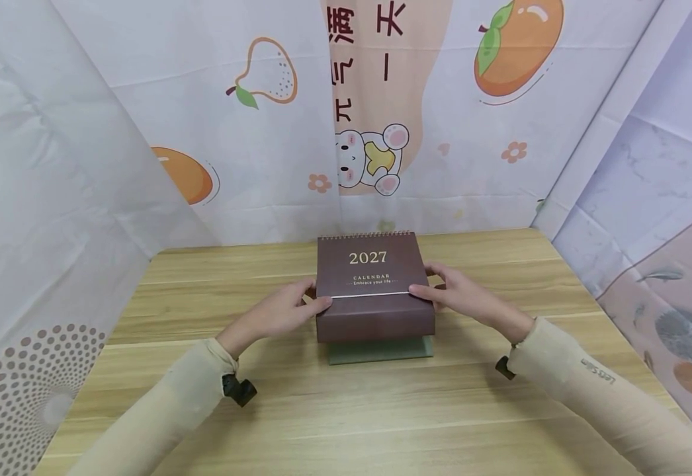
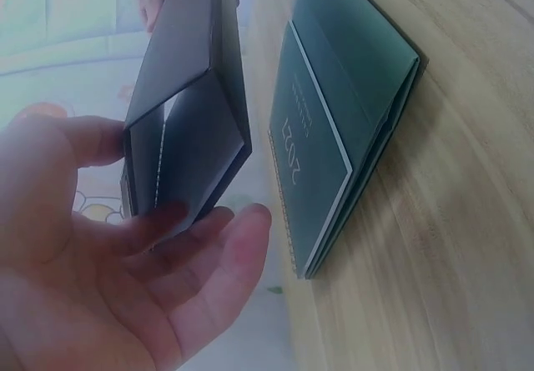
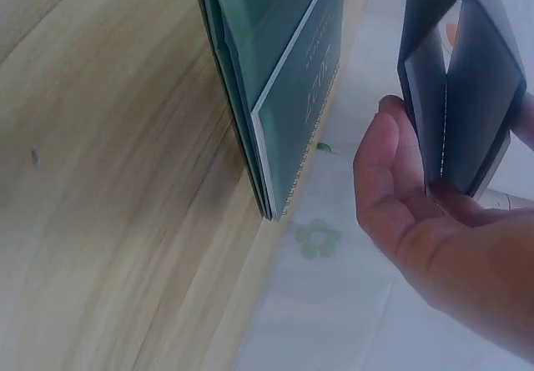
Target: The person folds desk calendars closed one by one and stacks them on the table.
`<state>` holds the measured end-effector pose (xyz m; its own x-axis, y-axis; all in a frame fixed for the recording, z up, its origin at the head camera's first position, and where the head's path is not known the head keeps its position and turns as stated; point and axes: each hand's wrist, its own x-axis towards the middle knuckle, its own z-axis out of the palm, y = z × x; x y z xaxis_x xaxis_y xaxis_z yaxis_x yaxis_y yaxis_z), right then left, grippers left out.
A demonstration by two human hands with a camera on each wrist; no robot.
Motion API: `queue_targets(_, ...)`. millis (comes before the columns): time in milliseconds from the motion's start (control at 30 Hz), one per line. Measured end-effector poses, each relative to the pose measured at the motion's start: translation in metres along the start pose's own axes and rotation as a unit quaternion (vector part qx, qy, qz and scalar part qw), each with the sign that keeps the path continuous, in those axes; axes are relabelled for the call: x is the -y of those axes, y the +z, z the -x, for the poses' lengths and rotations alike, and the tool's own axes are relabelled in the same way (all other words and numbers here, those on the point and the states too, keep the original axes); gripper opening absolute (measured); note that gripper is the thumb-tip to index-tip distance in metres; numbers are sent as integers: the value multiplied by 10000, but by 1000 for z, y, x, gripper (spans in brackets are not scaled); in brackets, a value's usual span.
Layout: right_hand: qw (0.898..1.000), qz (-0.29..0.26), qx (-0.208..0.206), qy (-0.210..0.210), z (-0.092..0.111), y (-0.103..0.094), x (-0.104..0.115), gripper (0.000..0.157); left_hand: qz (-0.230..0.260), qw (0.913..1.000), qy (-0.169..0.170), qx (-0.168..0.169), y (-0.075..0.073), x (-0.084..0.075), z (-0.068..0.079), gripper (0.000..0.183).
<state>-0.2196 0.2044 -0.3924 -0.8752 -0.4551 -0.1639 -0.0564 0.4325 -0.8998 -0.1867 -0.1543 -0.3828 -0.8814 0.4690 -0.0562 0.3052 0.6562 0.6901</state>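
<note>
A brown desk calendar (image 1: pixel 376 320) marked 2027, spiral-bound along its far edge, is held between both hands. My left hand (image 1: pixel 280 309) grips its left side, the thumb on the front cover. On the opposite side my right hand (image 1: pixel 468 297) does the same. Both wrist views show the calendar folded into a hollow, open-ended shape, with fingers reaching under or into its end. Below it a green calendar (image 2: pixel 350 79) lies folded flat on the table, apart from the brown one. In the head view only the near strip of the green calendar (image 1: pixel 382 351) shows.
The wood-grain table (image 1: pixel 322 423) extends around the calendars. A printed white curtain (image 1: pixel 251 152) hangs along its back edge, and more cloth (image 1: pixel 655 198) hangs at the right side. Small dark devices (image 1: pixel 239 390) sit at both wrists.
</note>
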Motion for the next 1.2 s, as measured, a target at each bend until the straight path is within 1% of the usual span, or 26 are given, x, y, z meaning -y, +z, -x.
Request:
queue_targets(200, 9998, -190, 51, 18, -2, -1, -1, 72, -14, 10000, -59, -66, -1, -1, 0, 49)
queue_targets(500, 9993, -380, 25, 35, -3, 0, -2, 72, 78, 9999, 88, -65, 0, -1, -1, 50)
queue_targets(667, 9988, -495, 44, -1, -5, 1, -5, 71, 309, 9995, 99, -49, 1, 0, -1, 47)
queue_targets(800, 9984, -553, 63, -59, -6, 2, -7, 69, 606, 9982, 40, -18, 2, -2, -1, 55)
queue_targets(933, 9979, -636, 92, -75, -6, 3, -8, 67, 846, 9964, -86, -61, 2, -4, -1, 61)
queue_targets(1067, 9979, -641, 113, -49, -6, 4, -7, 72, 1071, 9940, -209, -117, 2, -5, 0, 63)
queue_targets(1200, 9984, -548, 70, 70, -5, 4, -5, 78, 1158, 9927, -322, -114, 2, -4, -1, 73)
